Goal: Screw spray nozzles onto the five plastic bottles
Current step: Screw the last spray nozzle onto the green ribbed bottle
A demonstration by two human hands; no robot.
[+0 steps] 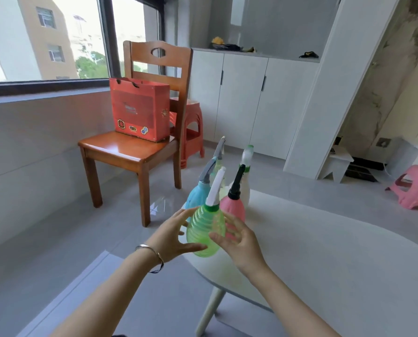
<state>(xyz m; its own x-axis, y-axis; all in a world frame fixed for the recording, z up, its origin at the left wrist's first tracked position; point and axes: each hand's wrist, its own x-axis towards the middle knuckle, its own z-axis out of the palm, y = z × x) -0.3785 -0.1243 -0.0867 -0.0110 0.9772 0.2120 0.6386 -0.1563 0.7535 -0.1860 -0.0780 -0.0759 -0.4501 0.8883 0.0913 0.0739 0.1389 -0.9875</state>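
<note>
A ribbed green bottle (pixel 205 227) with a white spray nozzle (pixel 216 188) stands at the near left edge of the white table (pixel 324 259). My left hand (pixel 171 235) cups its left side, thumb under its belly. My right hand (pixel 239 242) touches its right side with fingers spread. Behind it stand a pink bottle (pixel 234 205) with a black nozzle (pixel 237 183), a blue bottle (pixel 195 195) with a grey nozzle (pixel 208 170), a white bottle (pixel 245 188) with a white-green nozzle (pixel 247 154), and a pale bottle with a grey nozzle (pixel 219 148), mostly hidden.
A wooden chair (pixel 135 147) with a red gift bag (pixel 139 108) stands on the floor to the left. An orange stool (pixel 191 132) is behind it. White cabinets (pixel 246 100) line the back wall, and a pink stool (pixel 414 188) sits at the right.
</note>
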